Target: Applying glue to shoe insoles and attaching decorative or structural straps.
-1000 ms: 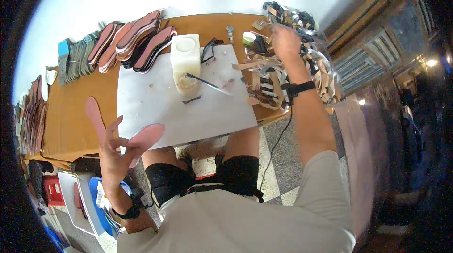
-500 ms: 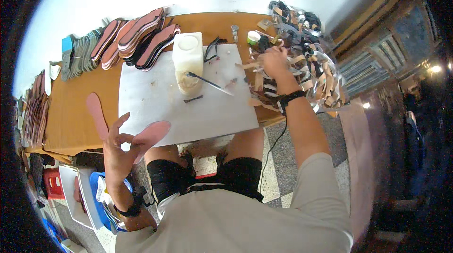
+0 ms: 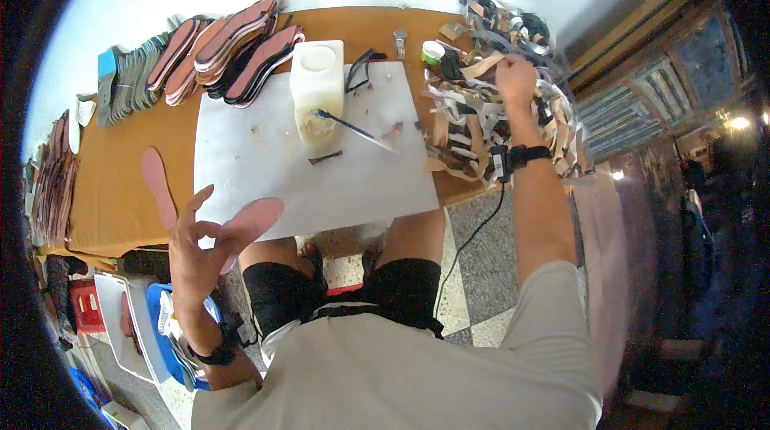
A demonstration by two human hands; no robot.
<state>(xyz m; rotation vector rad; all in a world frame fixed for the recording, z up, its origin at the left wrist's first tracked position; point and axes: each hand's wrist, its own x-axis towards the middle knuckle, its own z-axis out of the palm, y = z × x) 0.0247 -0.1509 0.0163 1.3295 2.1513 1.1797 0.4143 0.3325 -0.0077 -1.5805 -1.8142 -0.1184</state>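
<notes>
The left hand [image 3: 196,249] pinches a pink insole [image 3: 255,220] between thumb and fingers, holding it at the near left corner of a white board [image 3: 385,189] on the table [image 3: 112,197]; a second insole [image 3: 159,185] lies on the table, left of the board. The right hand [image 3: 516,81], its fingers closed on a tan strip [image 3: 484,66], is over a heap of strips [image 3: 473,129] at the table's right side. On the board sits a cream container [image 3: 315,77], with a brush [image 3: 357,131] lying from its open near end toward the right, and a short black strip [image 3: 326,157] just in front. Insole stacks [image 3: 241,29] fill the far left, beside a grey stack [image 3: 128,91]. A watch [image 3: 400,43] and a green-and-white cup [image 3: 433,51] lie near the heap.
</notes>
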